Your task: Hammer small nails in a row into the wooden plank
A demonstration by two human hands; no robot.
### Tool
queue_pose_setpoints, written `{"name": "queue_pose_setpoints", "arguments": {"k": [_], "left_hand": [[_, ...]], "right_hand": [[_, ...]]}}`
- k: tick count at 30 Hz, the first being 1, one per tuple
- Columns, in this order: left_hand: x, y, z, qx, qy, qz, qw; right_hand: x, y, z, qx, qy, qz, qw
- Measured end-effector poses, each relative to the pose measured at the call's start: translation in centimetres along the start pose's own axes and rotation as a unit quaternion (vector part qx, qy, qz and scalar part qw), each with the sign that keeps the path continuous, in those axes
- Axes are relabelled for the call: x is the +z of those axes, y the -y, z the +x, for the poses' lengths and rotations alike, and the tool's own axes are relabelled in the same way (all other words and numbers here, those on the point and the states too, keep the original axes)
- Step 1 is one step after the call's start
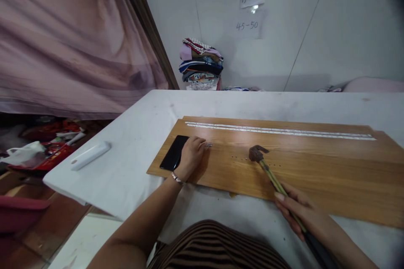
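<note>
A long wooden board (pixel 315 176) lies on the white table (pixel 132 164). My left hand (pixel 191 156) rests on the board's left end, fingers closed around small metal nails (pixel 208 145) that poke out past the fingertips. A black phone (pixel 174 152) lies on the board just left of that hand. My right hand (pixel 299 214) grips the yellow-green handle of a hammer (pixel 258 154), whose dark head rests on the board beside a row of small holes or nail heads (pixel 240 158). Two metal strips (pixel 280 130) run along the board's far edge.
A white remote-like object (pixel 90 155) lies near the table's left edge. A stack of folded clothes (pixel 200 65) sits against the wall behind the table. A pink curtain (pixel 72 38) hangs at left, with bags and clutter (pixel 41 147) on the floor below.
</note>
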State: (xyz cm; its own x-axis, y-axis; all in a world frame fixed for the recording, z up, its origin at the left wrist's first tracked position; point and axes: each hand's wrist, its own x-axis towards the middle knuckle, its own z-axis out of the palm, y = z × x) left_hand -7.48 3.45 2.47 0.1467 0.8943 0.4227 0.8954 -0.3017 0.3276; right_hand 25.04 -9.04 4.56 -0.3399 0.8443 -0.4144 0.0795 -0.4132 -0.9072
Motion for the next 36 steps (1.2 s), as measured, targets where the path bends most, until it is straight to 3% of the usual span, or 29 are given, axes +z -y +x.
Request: {"name": "queue_pose_setpoints", "arguments": {"k": [4, 12, 19, 36], "left_hand": [[-0.7, 0.0, -2.1, 0.015, 0.007, -0.037, 0.999], [0.0, -1.9, -5.4, 0.052, 0.097, -0.09, 0.99], [0.8, -2.4, -5.3, 0.064, 0.115, -0.054, 0.99], [0.4, -3.0, -5.2, 0.058, 0.117, -0.034, 0.991]], "right_hand": [[0.1, -0.2, 0.1, 0.004, -0.002, 0.004, 1.0], [0.1, 0.1, 0.2, -0.024, -0.013, 0.028, 0.999], [0.2, 0.2, 0.3, -0.021, -0.013, 0.043, 0.999], [0.3, 0.7, 0.0, -0.016, -0.022, 0.049, 0.998]]}}
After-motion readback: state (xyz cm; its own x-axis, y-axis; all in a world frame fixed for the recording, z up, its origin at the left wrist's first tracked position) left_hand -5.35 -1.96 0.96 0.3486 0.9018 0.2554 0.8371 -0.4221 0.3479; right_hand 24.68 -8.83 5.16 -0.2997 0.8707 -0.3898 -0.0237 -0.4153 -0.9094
